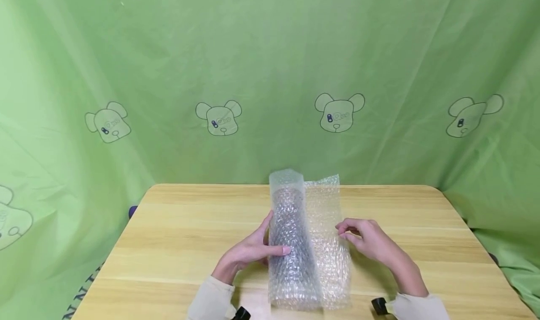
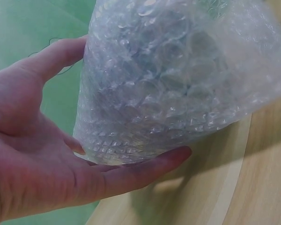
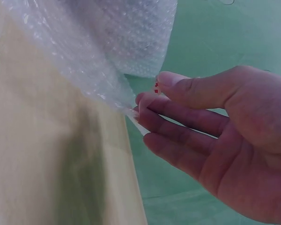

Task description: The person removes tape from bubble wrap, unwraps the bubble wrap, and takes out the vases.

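Observation:
A sheet of bubble wrap (image 1: 326, 245) is wound round a dark, roughly cylindrical thing (image 1: 288, 217), whose kind the layers hide. It stands out along the table, with a loose flap spreading to its right. My left hand (image 1: 253, 249) grips the wrapped roll from the left, thumb on top; in the left wrist view its fingers (image 2: 145, 171) reach beneath the wrap. At the flap's right edge, my right hand (image 1: 367, 238) pinches with thumb and fingertips. Tiny red marks show between thumb and forefinger in the right wrist view; what bears them is too small to tell.
The wooden table (image 1: 181, 231) spreads to both sides of the wrap. A green curtain (image 1: 270, 67) with printed bear heads hangs behind it and along both sides. Black devices (image 1: 379, 306) sit at the wrists, by the light sleeves.

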`<state>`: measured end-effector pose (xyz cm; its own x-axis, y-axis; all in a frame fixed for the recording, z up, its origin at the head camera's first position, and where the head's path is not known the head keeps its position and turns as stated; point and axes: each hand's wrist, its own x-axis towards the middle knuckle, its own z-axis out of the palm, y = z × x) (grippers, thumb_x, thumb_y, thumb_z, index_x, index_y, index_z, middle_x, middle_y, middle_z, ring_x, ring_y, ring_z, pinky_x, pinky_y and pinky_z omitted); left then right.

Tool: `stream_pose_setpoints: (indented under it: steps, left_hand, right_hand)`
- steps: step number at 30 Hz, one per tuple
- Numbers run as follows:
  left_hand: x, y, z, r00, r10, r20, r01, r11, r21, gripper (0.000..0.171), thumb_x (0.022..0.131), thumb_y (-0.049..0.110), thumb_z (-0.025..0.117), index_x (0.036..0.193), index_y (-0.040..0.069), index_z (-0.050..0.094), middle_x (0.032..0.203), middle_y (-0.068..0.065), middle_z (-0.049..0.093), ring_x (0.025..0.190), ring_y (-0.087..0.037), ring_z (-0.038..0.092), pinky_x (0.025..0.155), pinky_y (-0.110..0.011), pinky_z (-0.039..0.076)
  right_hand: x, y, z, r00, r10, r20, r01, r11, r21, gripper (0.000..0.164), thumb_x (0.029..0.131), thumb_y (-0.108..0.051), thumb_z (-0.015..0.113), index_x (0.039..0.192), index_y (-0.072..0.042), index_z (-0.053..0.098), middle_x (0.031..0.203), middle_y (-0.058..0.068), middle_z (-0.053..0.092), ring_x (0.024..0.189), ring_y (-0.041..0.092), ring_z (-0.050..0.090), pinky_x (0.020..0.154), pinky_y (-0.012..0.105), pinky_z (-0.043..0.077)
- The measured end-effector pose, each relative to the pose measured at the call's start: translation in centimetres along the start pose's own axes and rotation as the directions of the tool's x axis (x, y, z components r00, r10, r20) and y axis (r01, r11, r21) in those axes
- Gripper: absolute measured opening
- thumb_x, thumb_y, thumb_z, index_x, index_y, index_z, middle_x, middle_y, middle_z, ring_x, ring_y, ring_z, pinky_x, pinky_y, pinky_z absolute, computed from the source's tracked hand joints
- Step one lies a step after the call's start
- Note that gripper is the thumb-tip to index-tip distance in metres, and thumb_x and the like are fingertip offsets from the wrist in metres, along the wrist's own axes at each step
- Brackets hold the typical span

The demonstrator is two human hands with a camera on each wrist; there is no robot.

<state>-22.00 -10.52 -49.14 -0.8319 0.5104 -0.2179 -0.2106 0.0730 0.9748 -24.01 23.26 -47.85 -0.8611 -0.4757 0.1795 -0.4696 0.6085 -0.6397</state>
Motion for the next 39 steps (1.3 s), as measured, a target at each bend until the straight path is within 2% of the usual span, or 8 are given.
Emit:
stream_pose_setpoints:
  steps: [4,11,15,21,27,30,34,39]
  left_hand:
    - [-0.1,-0.2,-0.1,1.000,-0.001,0.026,0.002,0.999,-0.034,0.122,0.087,0.017,0.082,0.165,0.026,-0.012,0.164,-0.036,-0.001,0.123,-0.044,0.058,0.090,-0.054,0.059]
    - [-0.2,-0.4,-0.3,0.999,0.029,0.033,-0.029,1.000,0.002,0.122,0.087,0.017,0.083,0.165,0.021,-0.011,0.166,-0.030,-0.010,0.144,-0.050,0.034,0.107,-0.057,0.047]
    - [-0.1,-0.3,-0.2,0.999,0.019,0.026,-0.019,1.000,-0.009,0.123,0.086,0.017,0.084,0.165,0.022,-0.010,0.166,-0.032,-0.007,0.143,-0.051,0.034,0.106,-0.059,0.047]
    - [0.0,-0.2,0.0,1.000,0.021,0.007,-0.021,1.000,0.023,0.123,0.085,0.018,0.084,0.165,0.021,-0.009,0.167,-0.030,-0.007,0.148,-0.051,0.024,0.113,-0.061,0.038]
    - [0.0,-0.2,0.2,1.000,0.013,0.015,-0.013,1.000,0.009,0.123,0.085,0.018,0.084,0.165,0.022,-0.009,0.166,-0.032,-0.006,0.144,-0.051,0.031,0.109,-0.061,0.044]
    - [0.0,-0.3,0.2,1.000,0.010,0.020,-0.010,1.000,-0.002,0.123,0.085,0.018,0.084,0.165,0.023,-0.009,0.165,-0.034,-0.005,0.141,-0.051,0.036,0.105,-0.060,0.048]
    - [0.0,-0.3,0.2,1.000,0.010,0.025,-0.010,1.000,-0.010,0.123,0.085,0.018,0.084,0.165,0.023,-0.010,0.164,-0.036,-0.004,0.139,-0.051,0.040,0.102,-0.059,0.051]
    - [0.1,-0.2,0.2,0.999,0.020,0.033,-0.020,1.000,-0.004,0.123,0.086,0.018,0.084,0.165,0.022,-0.011,0.164,-0.036,-0.003,0.139,-0.051,0.040,0.104,-0.059,0.050]
  right_hand:
    - [-0.2,0.6,0.4,1.000,0.026,0.017,-0.026,1.000,0.011,0.019,0.090,0.008,0.067,0.091,-0.011,0.070,0.114,0.018,0.073,0.108,0.040,0.069,0.094,0.047,0.058]
    - [-0.5,1.2,0.8,0.997,0.038,0.066,-0.042,0.998,0.052,0.014,0.089,0.007,0.070,0.090,-0.007,0.069,0.105,0.015,0.073,0.097,0.030,0.071,0.085,0.035,0.062]
    - [-0.4,1.6,1.0,0.996,0.051,0.071,-0.052,0.998,0.017,0.010,0.090,0.003,0.071,0.091,-0.007,0.070,0.101,0.009,0.074,0.093,0.024,0.071,0.085,0.034,0.062]
    - [-0.4,1.8,1.1,0.993,0.087,0.078,-0.088,0.996,0.004,0.008,0.091,0.000,0.071,0.094,-0.007,0.070,0.100,0.007,0.074,0.094,0.024,0.070,0.086,0.035,0.062]
    - [-0.6,1.6,0.8,0.992,0.099,0.078,-0.100,0.995,0.010,0.007,0.091,-0.005,0.074,0.094,-0.010,0.070,0.096,0.001,0.073,0.094,0.024,0.071,0.086,0.038,0.062]
    - [-0.7,1.1,0.4,0.992,0.110,0.061,-0.109,0.994,-0.018,0.008,0.091,-0.007,0.074,0.093,-0.013,0.069,0.098,0.002,0.073,0.101,0.031,0.071,0.094,0.047,0.059]
    - [-0.8,0.2,-0.1,0.996,0.091,-0.021,-0.093,0.991,-0.101,0.008,0.091,-0.008,0.074,0.097,-0.012,0.071,0.113,0.016,0.073,0.114,0.044,0.065,0.102,0.062,0.050]
    - [-0.6,-1.1,-0.1,0.993,0.024,-0.119,-0.042,0.987,-0.157,0.018,0.089,-0.004,0.076,0.107,-0.004,0.072,0.125,0.024,0.068,0.118,0.047,0.062,0.103,0.063,0.048]
